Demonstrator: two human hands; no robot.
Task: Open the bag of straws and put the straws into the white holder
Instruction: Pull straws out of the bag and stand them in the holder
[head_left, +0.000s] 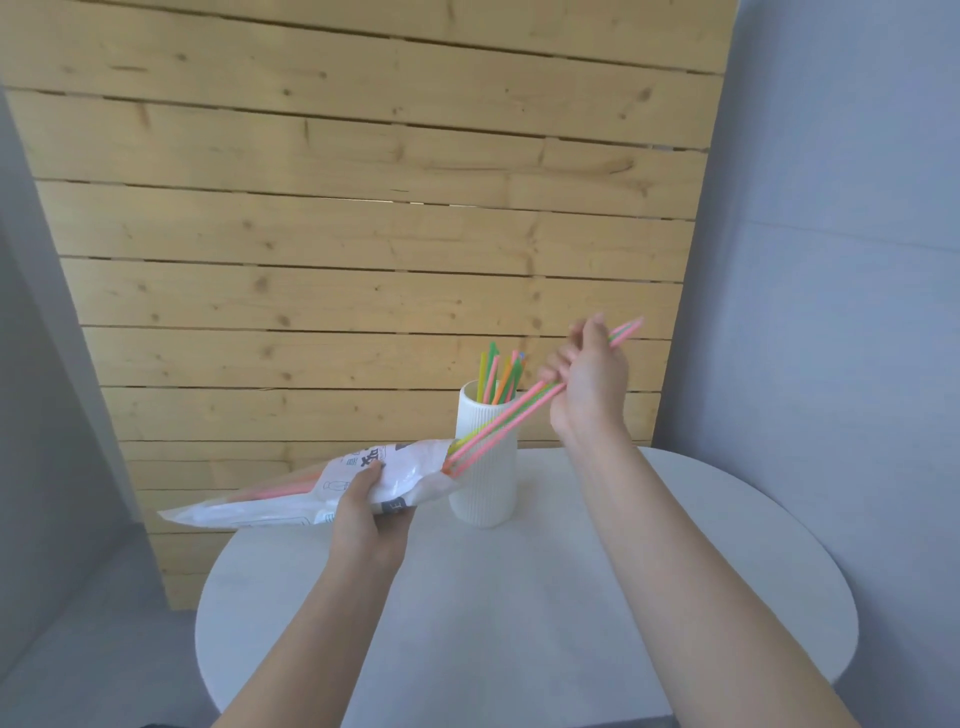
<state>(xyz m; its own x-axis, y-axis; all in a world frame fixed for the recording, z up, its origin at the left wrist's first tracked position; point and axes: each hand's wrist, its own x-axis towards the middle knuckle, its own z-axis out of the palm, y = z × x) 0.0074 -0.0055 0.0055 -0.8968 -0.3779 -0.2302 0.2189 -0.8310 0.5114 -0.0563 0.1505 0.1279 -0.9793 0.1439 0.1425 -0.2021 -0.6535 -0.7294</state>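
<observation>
Right grip (584, 376) is closing around a small bunch of pink and green straws (511, 413), fingers pressed together on them near their upper ends, and is drawing them up and away so their lower ends are sliding out of the bag's mouth. Left grip (363, 506) is pinching the bag (363, 475) around its middle, thumb on top, tilting the open end up toward the right grip so the straws are coming out in line rather than bending. Below both grips, the round white surface (571, 597) is carrying the white holder (485, 483), which is standing upright just beyond the bag's mouth and below the right grip, near enough for a short drop. Several straws (501, 376) are already standing in it; more pink ones are showing through the bag, so the job looks partway done.
</observation>
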